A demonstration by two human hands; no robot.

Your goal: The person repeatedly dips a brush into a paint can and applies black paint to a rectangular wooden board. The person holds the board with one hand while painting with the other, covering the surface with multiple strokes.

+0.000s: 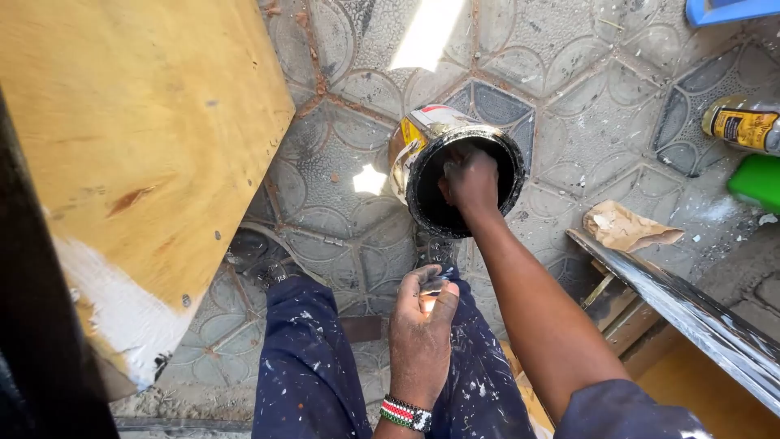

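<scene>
two hands at work over a patterned tile floor (341, 187). far left: a plywood board (138, 138) leans in, lower corner painted white, its edge just beside the person's left knee; a narrow strip of open tile lies between board and paint can. dark blue paint-spattered trousers (309, 358) fill the lower middle.

left hand (421, 325), beaded band at the wrist, fingers curled together around a small pale object; what it is cannot be told. it hangs below the can, apart from it.

paint can (455, 167) tilted toward the viewer, mouth open, inner wall coated black. right hand (470, 180) reaches into the mouth, fingers bunched and closed; whatever they pinch is hidden against the black interior.

right of the can: open tile, then a scrap of torn brown paper (626, 228) near a black-painted plank (691, 313) running to the lower right. upper right: a yellow-labelled bottle (743, 123) lying on its side, green object (757, 180) just below it, blue edge at top.
</scene>
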